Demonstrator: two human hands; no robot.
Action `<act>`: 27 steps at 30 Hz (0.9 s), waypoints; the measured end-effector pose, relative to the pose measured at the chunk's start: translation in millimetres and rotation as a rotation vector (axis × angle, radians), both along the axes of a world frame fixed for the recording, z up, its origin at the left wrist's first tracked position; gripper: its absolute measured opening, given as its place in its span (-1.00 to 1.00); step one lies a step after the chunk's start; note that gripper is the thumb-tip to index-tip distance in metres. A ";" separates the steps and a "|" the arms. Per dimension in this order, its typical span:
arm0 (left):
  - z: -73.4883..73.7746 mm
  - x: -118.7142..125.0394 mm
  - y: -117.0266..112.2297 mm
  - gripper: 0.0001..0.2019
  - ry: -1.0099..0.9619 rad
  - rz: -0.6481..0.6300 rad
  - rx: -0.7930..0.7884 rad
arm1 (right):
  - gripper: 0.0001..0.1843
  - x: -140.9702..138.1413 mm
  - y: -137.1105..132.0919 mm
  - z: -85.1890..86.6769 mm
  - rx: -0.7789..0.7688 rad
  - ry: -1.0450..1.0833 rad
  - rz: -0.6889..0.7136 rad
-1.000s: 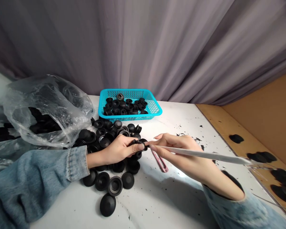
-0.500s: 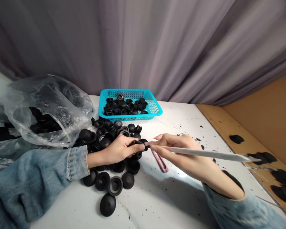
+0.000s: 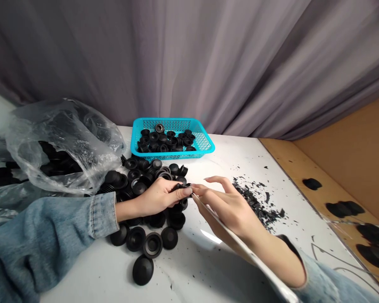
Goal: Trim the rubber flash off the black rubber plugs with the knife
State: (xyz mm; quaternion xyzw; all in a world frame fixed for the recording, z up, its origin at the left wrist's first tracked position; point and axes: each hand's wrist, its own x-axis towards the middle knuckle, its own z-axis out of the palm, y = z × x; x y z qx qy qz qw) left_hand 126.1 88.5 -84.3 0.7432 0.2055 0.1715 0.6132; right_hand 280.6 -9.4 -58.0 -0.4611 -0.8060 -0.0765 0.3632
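Note:
My left hand (image 3: pixel 159 197) is closed round a small black rubber part (image 3: pixel 180 187), held just above a heap of black rubber caps (image 3: pixel 145 210) on the white table (image 3: pixel 208 269). My right hand (image 3: pixel 227 206) pinches a long thin white tool (image 3: pixel 240 246), whose tip touches the held part; the tool runs back along my forearm toward the lower right. Both sleeves are blue denim.
A turquoise basket (image 3: pixel 205 145) with several black parts stands behind the heap. A clear plastic bag (image 3: pixel 60 143) of more parts lies at the left. Black trimmings (image 3: pixel 255 202) litter the table to the right. A wooden surface (image 3: pixel 344 185) with dark pieces borders the right.
My right hand turned, swinging the tool's long end from out right down toward me along my forearm. It now hides the pink snips. The pile of trimmings is uncovered. The left hand stayed.

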 end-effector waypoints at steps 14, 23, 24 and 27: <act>3.4 -2.1 -0.8 -0.59 -0.017 -0.047 -0.041 | -0.64 22.9 1.9 37.4 -0.820 0.458 -0.125; 1.8 -3.6 0.9 -0.59 -0.055 -0.074 -0.053 | -0.66 20.3 -0.5 38.6 -0.806 0.532 -0.098; 1.6 -3.6 1.0 -0.59 -0.054 -0.072 -0.048 | -0.66 20.0 -0.8 38.4 -0.798 0.526 -0.096; 1.3 -3.0 0.9 -0.57 -0.048 -0.068 -0.043 | -0.66 20.1 -1.9 37.9 -0.795 0.493 -0.111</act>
